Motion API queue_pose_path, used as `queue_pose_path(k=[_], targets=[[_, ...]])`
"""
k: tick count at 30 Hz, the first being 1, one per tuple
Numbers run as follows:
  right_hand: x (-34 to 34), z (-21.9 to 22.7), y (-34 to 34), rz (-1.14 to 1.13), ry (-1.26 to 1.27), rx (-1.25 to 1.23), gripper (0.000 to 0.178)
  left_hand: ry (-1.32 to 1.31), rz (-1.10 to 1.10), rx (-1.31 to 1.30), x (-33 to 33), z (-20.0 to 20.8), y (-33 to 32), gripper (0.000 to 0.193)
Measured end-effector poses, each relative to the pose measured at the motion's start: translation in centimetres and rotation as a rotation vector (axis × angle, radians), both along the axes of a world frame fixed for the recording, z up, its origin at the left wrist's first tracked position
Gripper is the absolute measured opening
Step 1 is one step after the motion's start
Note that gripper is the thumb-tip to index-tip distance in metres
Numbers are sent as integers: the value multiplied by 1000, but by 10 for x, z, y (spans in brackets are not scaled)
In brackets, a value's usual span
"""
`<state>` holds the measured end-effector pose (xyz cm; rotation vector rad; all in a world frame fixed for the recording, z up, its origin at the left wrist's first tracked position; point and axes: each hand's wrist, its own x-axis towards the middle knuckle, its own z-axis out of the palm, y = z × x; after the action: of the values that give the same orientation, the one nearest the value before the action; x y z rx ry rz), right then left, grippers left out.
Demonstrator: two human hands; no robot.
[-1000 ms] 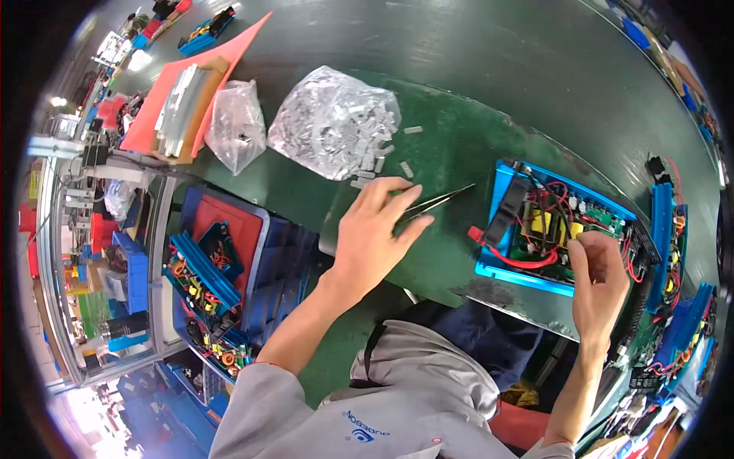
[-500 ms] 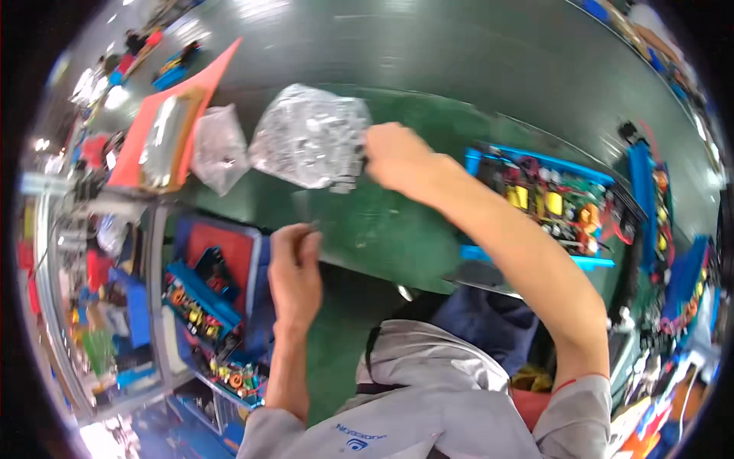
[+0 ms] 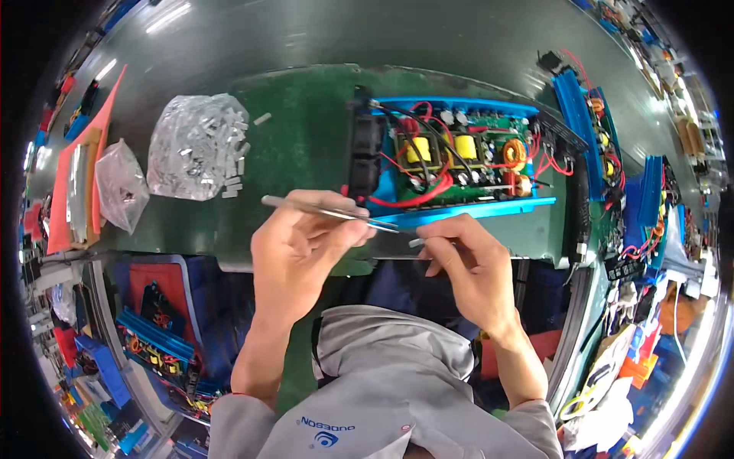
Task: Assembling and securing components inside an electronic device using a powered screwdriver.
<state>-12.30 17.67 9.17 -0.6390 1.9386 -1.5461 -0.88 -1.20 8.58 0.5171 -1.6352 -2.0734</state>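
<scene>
My left hand (image 3: 290,249) holds metal tweezers (image 3: 319,209) between thumb and fingers, the tips pointing right. A small pale short rod or tube (image 3: 416,242) is pinched between the thumb and forefinger of my right hand (image 3: 475,268). The tweezer tips are close to that piece, apart from it. Just beyond both hands lies an open blue-sided electronics unit (image 3: 489,206), with a circuit board, yellow-wrapped transformers, a copper coil and red and black wires. To its left sits a clear plastic bag (image 3: 180,141) of similar small pale pieces, several spilled at its right edge.
One loose piece (image 3: 262,118) lies right of the bag. A smaller plastic bag (image 3: 121,187) and an orange sheet (image 3: 95,145) are at the left. Another blue unit (image 3: 575,115) stands at the right. A bin (image 3: 187,283) with more units is below the table's left edge.
My right hand has come back from the bag's right edge to near my left hand, with a small piece in its fingers. The view has shifted right, and the unit appears nearer the middle.
</scene>
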Motion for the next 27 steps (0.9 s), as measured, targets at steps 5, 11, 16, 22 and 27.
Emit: queue_pose_path(k=[5, 11, 16, 22, 27], targets=[[-6, -7, 23, -149, -32, -19, 14, -89, -174, 51, -24, 3, 21, 26], [-6, -13, 31, -123, -26, -50, 15, -145, -176, -8, -24, 3, 36, 23], [-5, -18, 45, -138, 15, -72, 14, -270, -216, -75, -27, 5, 43, 23], [-9, -23, 54, -189, 41, -71, 13, -216, -204, -179, -36, 7, 44, 21], [-7, -28, 52, -139, 93, -139, 13, -222, -196, -257, -35, 7, 52, 20]])
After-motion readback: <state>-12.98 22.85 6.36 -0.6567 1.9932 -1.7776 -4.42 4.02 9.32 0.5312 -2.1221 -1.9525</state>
